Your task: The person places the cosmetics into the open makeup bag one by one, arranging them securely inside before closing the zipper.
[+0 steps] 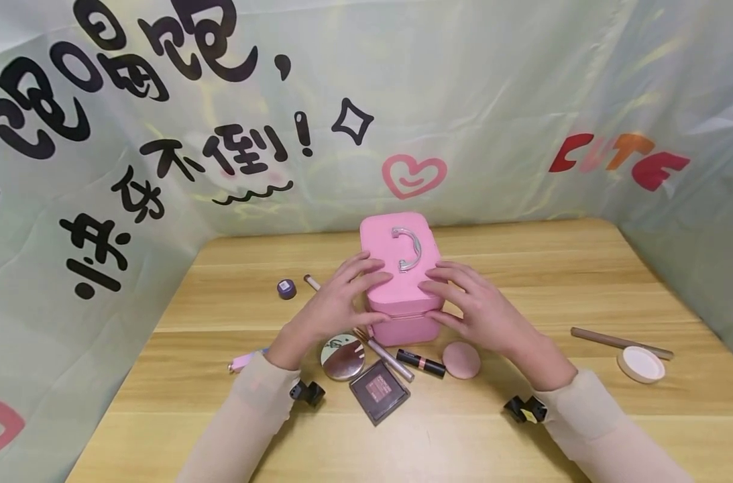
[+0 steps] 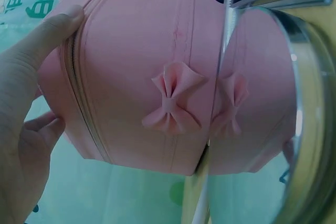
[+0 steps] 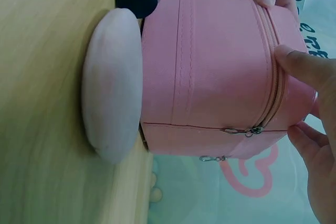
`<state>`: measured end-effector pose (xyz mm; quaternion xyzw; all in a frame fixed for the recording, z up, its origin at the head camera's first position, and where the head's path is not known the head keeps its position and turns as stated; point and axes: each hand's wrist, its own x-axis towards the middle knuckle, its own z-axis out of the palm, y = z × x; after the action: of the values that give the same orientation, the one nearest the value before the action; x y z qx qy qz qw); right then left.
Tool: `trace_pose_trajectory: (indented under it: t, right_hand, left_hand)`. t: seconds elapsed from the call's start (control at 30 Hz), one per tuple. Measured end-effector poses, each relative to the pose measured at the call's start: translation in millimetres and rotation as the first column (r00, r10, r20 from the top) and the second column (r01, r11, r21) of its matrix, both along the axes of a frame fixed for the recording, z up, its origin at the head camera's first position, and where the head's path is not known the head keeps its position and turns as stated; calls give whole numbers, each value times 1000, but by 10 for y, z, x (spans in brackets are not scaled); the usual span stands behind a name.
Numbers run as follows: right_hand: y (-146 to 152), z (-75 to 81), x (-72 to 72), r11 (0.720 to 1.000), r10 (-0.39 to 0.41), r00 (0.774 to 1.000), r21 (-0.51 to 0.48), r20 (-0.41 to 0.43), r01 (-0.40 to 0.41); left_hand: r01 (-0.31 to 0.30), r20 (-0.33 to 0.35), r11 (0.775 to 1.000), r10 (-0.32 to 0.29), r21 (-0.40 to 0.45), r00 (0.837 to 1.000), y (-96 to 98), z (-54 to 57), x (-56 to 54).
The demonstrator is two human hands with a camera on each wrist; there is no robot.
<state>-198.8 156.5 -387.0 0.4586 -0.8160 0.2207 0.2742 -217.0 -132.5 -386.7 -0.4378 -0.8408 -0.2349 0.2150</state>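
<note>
A pink cosmetic case [image 1: 401, 288] with a silver handle [image 1: 410, 249] on its lid stands upright on the table. My left hand [image 1: 342, 295] holds the lid's left edge, fingers over the top and thumb at the front. On the opposite edge, my right hand [image 1: 477, 302] holds it the same way. The left wrist view shows a pink bow [image 2: 170, 100] and the zipper [image 2: 79, 85] near my thumb. Metal zipper pulls [image 3: 252, 130] hang at the case's side in the right wrist view. The zipper seam looks closed, and the inside is hidden.
Before the case lie a round mirror [image 1: 343, 357], a brush [image 1: 390, 359], a dark compact [image 1: 379, 392], a black lipstick tube [image 1: 421, 363] and a pink puff [image 1: 461, 359]. A small blue jar [image 1: 286, 289] sits left; a brown stick [image 1: 619, 342] and white round lid [image 1: 641, 364] lie right.
</note>
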Motion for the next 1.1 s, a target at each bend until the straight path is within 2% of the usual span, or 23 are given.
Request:
trace_pose_trajectory:
  t: [0.17, 0.3, 0.37, 0.5, 0.63, 0.73, 0.83, 0.97, 1.1]
  right_hand:
    - [-48, 34, 28, 1000, -19, 1000, 19, -12, 19]
    - [-91, 59, 47, 999, -40, 998, 21, -38, 41]
    - [-122, 61, 49, 999, -45, 997, 15, -58, 46]
    - [-199, 40, 48, 998, -66, 989, -17, -129, 64]
    - [-263, 15, 68, 993, -116, 970, -54, -212, 107]
    - [-288, 15, 96, 986, -155, 958, -94, -239, 136]
    - [-295, 21, 110, 977, -189, 951, -146, -244, 156]
    - [-278, 37, 114, 962, -232, 944, -201, -235, 187]
    - [-257, 60, 113, 953, -252, 941, -228, -227, 200]
  left_hand:
    - [42, -13, 999, -42, 24, 999, -24, 50, 4]
    - [77, -88, 997, -75, 16, 993, -12, 100, 12]
    - [94, -151, 996, -93, 2, 984, 1, 123, 18]
    - [113, -276, 993, -116, -26, 954, 37, 170, 45]
    - [86, -342, 996, -85, -13, 936, 80, 204, 75]
    - [46, -361, 998, -29, 38, 932, 109, 216, 88]
    - [31, -365, 994, 10, 107, 931, 125, 216, 100]
    - [44, -365, 981, 28, 188, 931, 124, 204, 115]
    - [35, -341, 981, 33, 190, 940, 110, 172, 134]
